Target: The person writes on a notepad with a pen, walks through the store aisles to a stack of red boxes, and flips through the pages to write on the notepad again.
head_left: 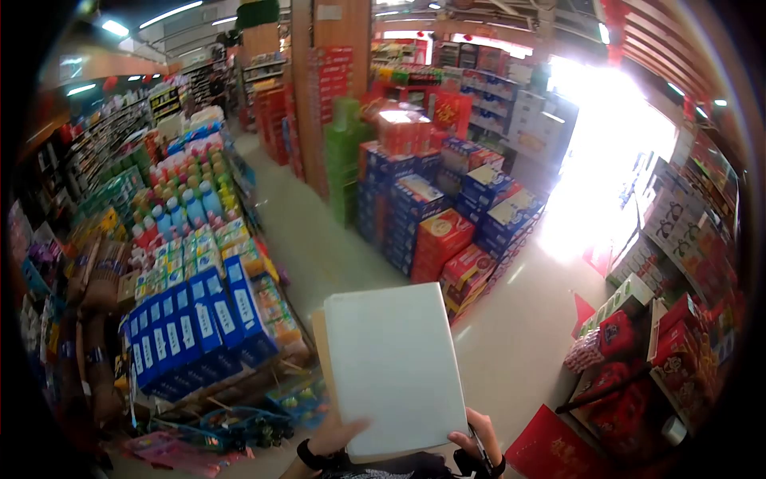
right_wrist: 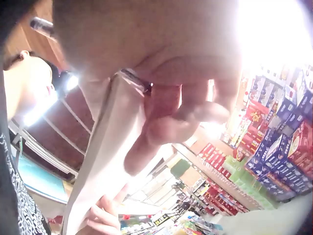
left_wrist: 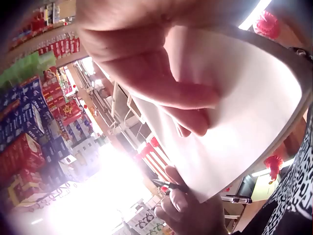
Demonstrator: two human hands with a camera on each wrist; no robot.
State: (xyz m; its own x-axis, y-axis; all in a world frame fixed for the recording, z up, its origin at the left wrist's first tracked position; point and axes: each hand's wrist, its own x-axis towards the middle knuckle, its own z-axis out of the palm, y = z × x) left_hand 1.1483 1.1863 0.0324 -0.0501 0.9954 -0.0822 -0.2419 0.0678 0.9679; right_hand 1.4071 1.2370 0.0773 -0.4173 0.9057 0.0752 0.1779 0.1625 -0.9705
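A white notebook (head_left: pixel 395 367) with a tan edge along its left side is held in front of the body, its blank face up. My left hand (head_left: pixel 338 433) grips its lower left corner, thumb on top; in the left wrist view the fingers (left_wrist: pixel 190 100) lie against the pale underside. At the lower right edge, my right hand (head_left: pixel 481 435) holds the notebook with the thumb at its border. That same hand keeps a dark pen (left_wrist: pixel 168 185), its tip poking out beside the fingers.
Blue boxes (head_left: pixel 195 331) and bottles (head_left: pixel 191 203) fill a display at left. Stacked blue and red cartons (head_left: pixel 419 207) stand ahead by a pillar (head_left: pixel 335 28). Red packages (head_left: pixel 614 399) sit on a low shelf at right. A bright doorway (head_left: pixel 602 152) lies beyond.
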